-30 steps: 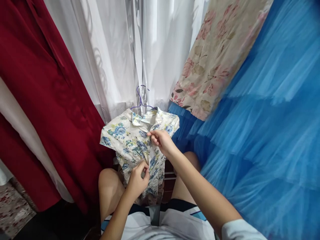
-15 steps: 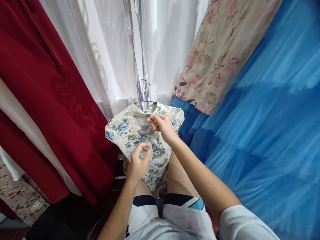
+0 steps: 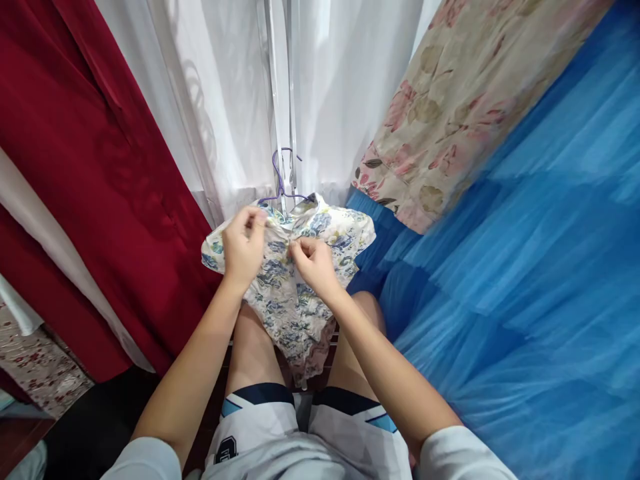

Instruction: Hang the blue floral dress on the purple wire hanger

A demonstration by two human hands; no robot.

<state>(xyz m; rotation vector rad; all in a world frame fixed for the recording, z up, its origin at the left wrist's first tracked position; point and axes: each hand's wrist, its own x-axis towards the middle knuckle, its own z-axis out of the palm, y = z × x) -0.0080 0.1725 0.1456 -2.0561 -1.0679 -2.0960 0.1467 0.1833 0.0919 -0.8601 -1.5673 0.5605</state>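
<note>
Head view: tiered blue tulle (image 3: 505,313) fills the right side and reaches close to the shirt's right shoulder; its loose layers might snag on the right forearm if that elbow swings outward. Dark red cloth (image 3: 115,200) slants down the left side, near the opposite sleeve, and could catch on it if the garment swings that way. White drapery (image 3: 345,93) hangs behind, and a beige floral-print cloth (image 3: 425,133) ends above the tulle.

At the centre, between these fabrics, is the short-sleeved blue-flowered shirt (image 3: 283,293), its lower end hanging between the person's thighs (image 3: 253,343). A knee shifting inward could crease or drag the hem. The purple hanger (image 3: 281,180) sits in the neck opening; what bears its hook cannot be told, so a hard downward tug might unseat it or slide a shoulder off.

The left hand (image 3: 244,243) is at the collar's left side, thumb and fingers nearly together; blur hides whether cloth is between them. The right hand (image 3: 314,263) appears to pinch the front edge just below the neck. Uneven pulling could skew the collar, and a slack pinch could let the thin edge slip.
</note>
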